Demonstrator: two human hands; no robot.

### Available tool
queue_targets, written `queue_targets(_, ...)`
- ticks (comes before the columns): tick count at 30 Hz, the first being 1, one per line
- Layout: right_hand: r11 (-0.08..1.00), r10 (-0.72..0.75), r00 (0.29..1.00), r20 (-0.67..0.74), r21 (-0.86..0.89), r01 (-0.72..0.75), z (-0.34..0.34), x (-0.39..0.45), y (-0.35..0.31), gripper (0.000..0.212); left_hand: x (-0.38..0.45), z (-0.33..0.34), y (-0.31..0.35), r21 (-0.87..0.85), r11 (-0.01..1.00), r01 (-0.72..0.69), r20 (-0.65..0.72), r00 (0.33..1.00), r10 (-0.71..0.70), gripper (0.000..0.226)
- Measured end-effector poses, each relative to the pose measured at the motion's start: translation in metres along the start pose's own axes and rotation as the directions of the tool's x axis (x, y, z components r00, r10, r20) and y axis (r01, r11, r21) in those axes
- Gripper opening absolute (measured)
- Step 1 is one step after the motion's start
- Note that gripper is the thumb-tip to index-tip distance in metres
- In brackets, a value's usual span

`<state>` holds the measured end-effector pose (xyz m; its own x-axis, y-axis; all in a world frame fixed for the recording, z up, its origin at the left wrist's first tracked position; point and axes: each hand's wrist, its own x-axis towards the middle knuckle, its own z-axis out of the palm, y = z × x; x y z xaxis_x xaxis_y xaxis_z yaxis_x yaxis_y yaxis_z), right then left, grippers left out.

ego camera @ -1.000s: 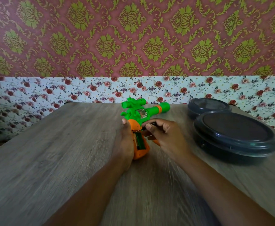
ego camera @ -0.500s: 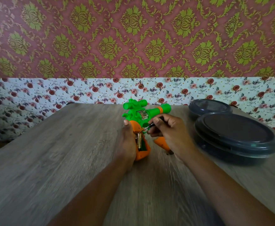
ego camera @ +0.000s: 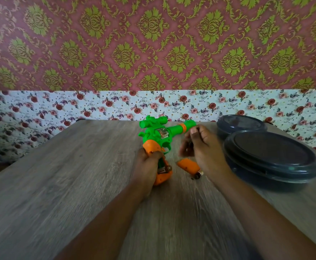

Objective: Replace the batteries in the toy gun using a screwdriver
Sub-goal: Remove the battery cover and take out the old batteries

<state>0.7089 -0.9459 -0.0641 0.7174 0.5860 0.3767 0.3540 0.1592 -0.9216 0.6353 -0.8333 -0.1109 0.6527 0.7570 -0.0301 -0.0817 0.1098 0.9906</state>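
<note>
Toy gun (ego camera: 161,134) lying near the middle of the worktop (ego camera: 59,184), toward its far edge, green barrel pointing at the far right corner, orange grip toward the near edge. Grip compartment open, one battery (ego camera: 165,168) sitting loose and tilted in it, apparently half out. Left hand (ego camera: 147,166) wrapped around the grip, pinning the gun down. Orange battery cover (ego camera: 188,166) off and lying on the worktop just right of the grip; a second battery (ego camera: 198,174) beside its near end. Right hand (ego camera: 200,145) lifted above the cover, fingers curled, blurred; something dark seems held inside them, perhaps the screwdriver, but cannot tell for sure. Two dark round lidded containers (ego camera: 271,156) stacked near the right edge, well clear of the gun. By this layout, unscrewing and cover removal done, at least one cell out; probably left: clearing the remaining cell, seating fresh ones, refitting the cover, driving the screw home. No fresh batteries identifiable in view.
</note>
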Motion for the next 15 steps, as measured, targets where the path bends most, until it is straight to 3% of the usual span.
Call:
queue_targets(3, 0.909, 0.078, 0.975, 0.21, -0.417, 0.017, 0.003, -0.003, 0.004, 0.018, 0.002, 0.001, -0.001, -0.023, 1.0, -0.016, -0.021, 1.0, 0.016, 0.007)
queue_targets(7, 0.825, 0.14, 0.897, 0.419, -0.55, 0.128, 0.005, -0.007, 0.002, 0.025, 0.003, 0.0, 0.0, -0.054, 0.998, -0.01, -0.051, 0.999, 0.007, 0.014)
queue_targets(11, 0.79, 0.046, 0.925, 0.378, -0.58, 0.198, 0.008, -0.01, -0.001, 0.016, 0.004, 0.001, -0.003, -0.077, 0.997, 0.016, -0.058, 0.998, -0.02, 0.013)
queue_targets(15, 0.828, 0.078, 0.959, 0.273, -0.553, 0.09, -0.012, -0.002, -0.012, 0.009, 0.003, 0.002, 0.0, -0.125, 0.992, 0.015, -0.043, 0.999, -0.02, 0.015)
